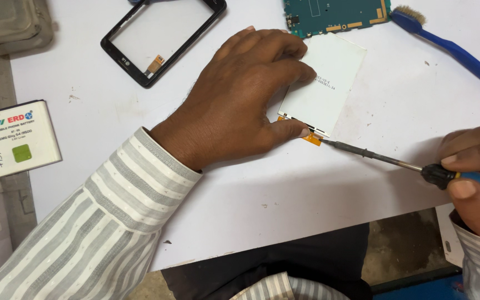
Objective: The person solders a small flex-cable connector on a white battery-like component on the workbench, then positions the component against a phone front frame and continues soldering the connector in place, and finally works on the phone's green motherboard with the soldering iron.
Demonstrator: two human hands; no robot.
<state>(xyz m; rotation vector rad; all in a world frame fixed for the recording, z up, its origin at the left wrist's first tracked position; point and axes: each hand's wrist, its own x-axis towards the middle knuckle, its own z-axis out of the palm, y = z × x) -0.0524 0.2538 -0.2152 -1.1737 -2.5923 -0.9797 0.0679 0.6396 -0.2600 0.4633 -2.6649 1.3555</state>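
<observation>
— Well, start at the far left; what lies there?

— A white phone battery (21, 137) with a green square on its label sits at the left edge, half on the white table (262, 183); beyond it, further right and far, lies a black touch-screen frame (162, 39), empty in the middle, with a small orange flex tab inside it.

— And the left hand?

— The left hand (240, 94) comes in from a striped sleeve (95, 222); it lies palm down, fingers spread and pressed on the white display panel (324, 82), thumb tip against the panel's near edge, just beside the orange flex cable (313, 138) that sticks out there; it pins the panel flat rather than closing around it.

— Where is the panel itself?

— Middle of the table, tilted; its far end touches or overlaps a green circuit board (334, 14); a blue-handled brush (451, 50) lies just right of that board.

— The right side?

— The right hand (473, 178) is at the right edge, fingers closed around the blue grip of a soldering iron (384, 158); its dark tip reaches left to the orange flex cable, touching it or very nearly; I cannot tell which.
</observation>
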